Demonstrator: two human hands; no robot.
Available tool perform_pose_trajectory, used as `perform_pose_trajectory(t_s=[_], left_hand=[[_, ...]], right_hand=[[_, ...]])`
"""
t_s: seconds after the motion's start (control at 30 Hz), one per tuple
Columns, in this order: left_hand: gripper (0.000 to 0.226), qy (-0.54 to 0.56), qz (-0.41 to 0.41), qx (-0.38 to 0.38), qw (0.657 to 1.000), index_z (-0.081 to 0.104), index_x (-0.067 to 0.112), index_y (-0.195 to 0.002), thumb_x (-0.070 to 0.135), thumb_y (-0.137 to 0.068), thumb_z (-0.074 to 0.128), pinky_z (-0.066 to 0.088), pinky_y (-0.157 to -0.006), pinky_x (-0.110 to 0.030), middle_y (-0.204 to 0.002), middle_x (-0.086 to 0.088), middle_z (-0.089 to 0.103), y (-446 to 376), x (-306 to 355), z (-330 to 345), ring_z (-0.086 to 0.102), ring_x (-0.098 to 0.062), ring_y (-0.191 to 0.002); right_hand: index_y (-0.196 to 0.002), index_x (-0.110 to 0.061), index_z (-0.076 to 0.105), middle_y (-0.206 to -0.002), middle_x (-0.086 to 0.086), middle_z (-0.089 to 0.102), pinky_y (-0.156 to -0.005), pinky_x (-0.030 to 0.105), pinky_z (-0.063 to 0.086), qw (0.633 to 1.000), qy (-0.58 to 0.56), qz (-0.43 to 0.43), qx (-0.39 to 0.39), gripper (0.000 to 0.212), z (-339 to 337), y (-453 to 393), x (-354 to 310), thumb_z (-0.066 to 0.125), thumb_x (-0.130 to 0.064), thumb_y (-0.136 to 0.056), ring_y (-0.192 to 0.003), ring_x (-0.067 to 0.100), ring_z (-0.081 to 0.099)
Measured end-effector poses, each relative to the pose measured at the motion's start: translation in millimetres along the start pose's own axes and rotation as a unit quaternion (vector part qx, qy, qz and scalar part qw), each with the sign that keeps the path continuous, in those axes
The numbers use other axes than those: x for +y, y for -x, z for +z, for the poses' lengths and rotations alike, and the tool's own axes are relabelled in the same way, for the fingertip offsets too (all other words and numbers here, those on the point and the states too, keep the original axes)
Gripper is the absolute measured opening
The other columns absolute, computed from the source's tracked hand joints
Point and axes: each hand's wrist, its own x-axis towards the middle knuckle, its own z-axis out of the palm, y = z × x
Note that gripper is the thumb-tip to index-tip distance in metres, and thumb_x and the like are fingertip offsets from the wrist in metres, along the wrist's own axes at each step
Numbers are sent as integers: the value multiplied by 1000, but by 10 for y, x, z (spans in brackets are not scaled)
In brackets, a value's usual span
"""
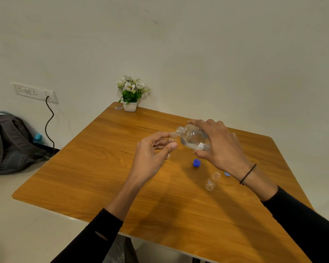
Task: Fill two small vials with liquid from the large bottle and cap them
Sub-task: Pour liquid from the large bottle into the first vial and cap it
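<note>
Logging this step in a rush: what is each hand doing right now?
Left hand: holding a small vial in its fingers.
Right hand: holding the large bottle, tipped toward that vial.

Table (95, 168): orange-brown wood with darker grain streaks. Large bottle (193, 138): clear, colourless liquid inside, white label with dark print. Vial in hand (172, 136): clear glass. Second vial (213, 181): clear glass, white label with red and blue marks. Bottle cap (196, 163): bright blue. Small cap (227, 174): paler blue. Sleeves (300, 221): black. Wristband (247, 174): black. Flower pot (130, 106): white; flowers (130, 85) white with yellow centres, green leaves. Backpack (10, 145): grey with teal trim. Flask in backpack pocket (37, 138): light blue top. Wall (198, 44): off-white. Socket panel (33, 92): white. Cord (49, 122): black.
</note>
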Motion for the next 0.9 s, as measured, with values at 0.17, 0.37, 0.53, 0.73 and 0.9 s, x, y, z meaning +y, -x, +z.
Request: perform_pose_trajectory(t_s=[0.17,0.37,0.53,0.73,0.9], left_hand=[[35,-1,0,-1,1000,77,24,-123,32,-89,82,69,-70,-45,-104,5,82,-6,3,15,77,-10,-97],[34,-1,-3,-4,1000,76,23,-123,27,-91,82,69,-68,-44,-104,4,82,-13,17,33,77,-12,-97],[34,1,-1,-5,1000,76,19,-125,26,-91,82,69,-68,-44,-105,3,82,-18,5,42,78,-10,-96],[31,1,3,-4,1000,75,21,-122,23,-91,83,69,-67,-41,-101,4,82,-20,12,48,78,-9,-94],[35,0,0,-5,1000,75,17,-124,24,-91,83,69,-68,-41,-103,3,82,-21,0,53,78,-8,-96]], right_hand=[[-151,-47,39,-123,-12,54,-80,44,49,1000,11,2,-4,87,-26,-2,7,85,-38,-77,-111,14,47],[-150,-48,38,-122,-13,54,-81,46,50,1000,20,3,-5,86,-56,-14,22,84,-38,-78,-107,11,44],[-149,-49,38,-120,-14,53,-80,47,50,1000,27,0,-7,86,-82,-18,25,85,-36,-77,-104,9,39],[-150,-47,39,-121,-12,53,-79,43,46,999,39,-4,-6,86,-101,-36,19,84,-34,-78,-109,13,44],[-150,-48,38,-122,-12,53,-80,45,47,999,47,-3,-9,87,-106,-35,31,85,-35,-78,-110,14,45]])
